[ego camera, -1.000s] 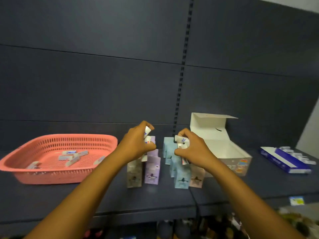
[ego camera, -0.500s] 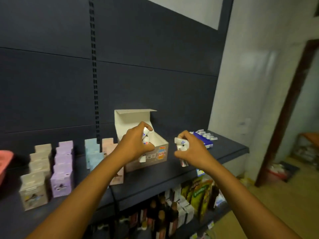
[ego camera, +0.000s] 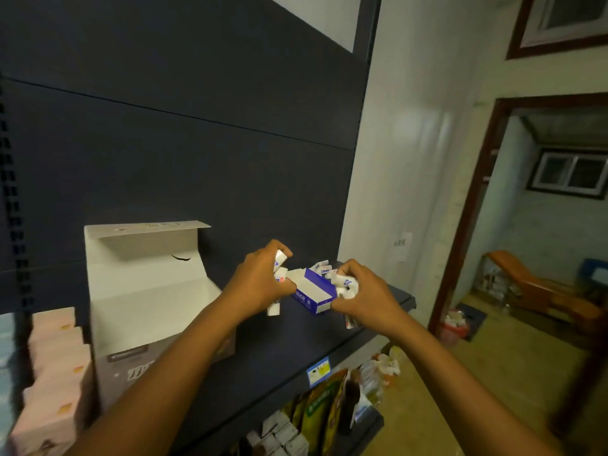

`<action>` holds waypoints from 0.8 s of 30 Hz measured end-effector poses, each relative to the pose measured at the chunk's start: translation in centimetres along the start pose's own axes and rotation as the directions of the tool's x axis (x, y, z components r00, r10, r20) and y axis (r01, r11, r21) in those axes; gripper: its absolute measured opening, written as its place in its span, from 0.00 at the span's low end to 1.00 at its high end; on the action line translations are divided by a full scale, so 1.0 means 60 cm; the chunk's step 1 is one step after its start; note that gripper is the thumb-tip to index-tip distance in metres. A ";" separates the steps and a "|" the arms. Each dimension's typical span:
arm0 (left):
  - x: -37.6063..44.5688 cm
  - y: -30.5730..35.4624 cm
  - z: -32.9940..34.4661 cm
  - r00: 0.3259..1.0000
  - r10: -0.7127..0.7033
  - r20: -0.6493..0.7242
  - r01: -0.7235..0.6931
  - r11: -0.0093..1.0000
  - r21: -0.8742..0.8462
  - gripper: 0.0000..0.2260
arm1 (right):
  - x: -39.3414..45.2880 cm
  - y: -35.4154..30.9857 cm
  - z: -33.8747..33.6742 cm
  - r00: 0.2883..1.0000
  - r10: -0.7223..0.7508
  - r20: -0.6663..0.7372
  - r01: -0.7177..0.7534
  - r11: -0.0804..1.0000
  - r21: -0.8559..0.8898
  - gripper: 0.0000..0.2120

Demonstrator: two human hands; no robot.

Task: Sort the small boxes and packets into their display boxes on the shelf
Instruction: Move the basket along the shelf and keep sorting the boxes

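Nearest, pink packets (ego camera: 54,366) stand in a row at the shelf's (ego camera: 269,350) left end, beside a large open display box (ego camera: 148,291) that shows no stock inside. Further along, both hands are at the blue display box (ego camera: 314,292). The left hand (ego camera: 260,284) has its grip closed round several small white boxes (ego camera: 279,260); the right hand (ego camera: 362,296) likewise holds a bunch. Loose ones (ego camera: 320,266) lie behind the blue box. Judgement: part done; neither handful is in the box yet.
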State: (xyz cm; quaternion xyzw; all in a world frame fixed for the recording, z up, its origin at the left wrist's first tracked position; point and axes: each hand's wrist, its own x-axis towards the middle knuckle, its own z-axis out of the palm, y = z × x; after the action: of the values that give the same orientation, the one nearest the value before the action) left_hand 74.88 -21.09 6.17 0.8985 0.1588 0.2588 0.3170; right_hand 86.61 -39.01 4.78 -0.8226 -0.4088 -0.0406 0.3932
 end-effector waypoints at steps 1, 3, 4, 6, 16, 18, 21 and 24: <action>0.022 -0.002 0.010 1.000 0.002 0.001 -0.002 1.000 -0.006 0.25 | 0.020 0.011 -0.003 1.000 0.016 -0.001 -0.016 1.000 -0.006 0.23; 0.065 -0.010 0.031 1.000 0.007 0.014 -0.007 1.000 -0.019 0.25 | 0.059 0.035 -0.007 0.999 0.052 0.005 -0.052 0.999 -0.015 0.22; 0.086 -0.013 0.041 1.000 0.006 0.020 -0.005 1.000 -0.021 0.24 | 0.076 0.047 -0.008 0.998 0.062 0.011 -0.062 0.998 -0.019 0.22; 0.125 -0.020 0.062 0.999 -0.006 0.031 0.007 1.000 -0.017 0.25 | 0.105 0.075 -0.009 0.997 0.077 0.019 -0.076 0.997 -0.021 0.21; 0.259 -0.031 0.165 0.996 -0.063 0.055 0.061 0.997 0.044 0.26 | 0.212 0.218 -0.011 0.993 0.115 0.032 -0.112 0.991 -0.076 0.21; 0.282 -0.032 0.187 0.995 -0.090 0.041 0.087 0.994 0.070 0.26 | 0.236 0.248 -0.009 0.993 0.107 0.046 -0.103 0.991 -0.081 0.21; 0.317 -0.033 0.222 0.992 -0.126 0.011 0.125 0.989 0.076 0.27 | 0.281 0.295 -0.005 0.993 0.079 0.083 -0.072 0.994 -0.080 0.20; 0.355 -0.034 0.257 0.989 -0.146 -0.027 0.147 0.986 0.077 0.27 | 0.336 0.347 0.001 0.989 0.047 0.139 -0.038 0.997 -0.071 0.20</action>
State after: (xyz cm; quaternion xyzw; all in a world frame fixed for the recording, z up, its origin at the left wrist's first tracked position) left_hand 100.76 -17.54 2.35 0.8934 0.2379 0.2378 0.2978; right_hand 114.60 -33.51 -0.21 -0.8448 -0.4163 0.0119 0.3361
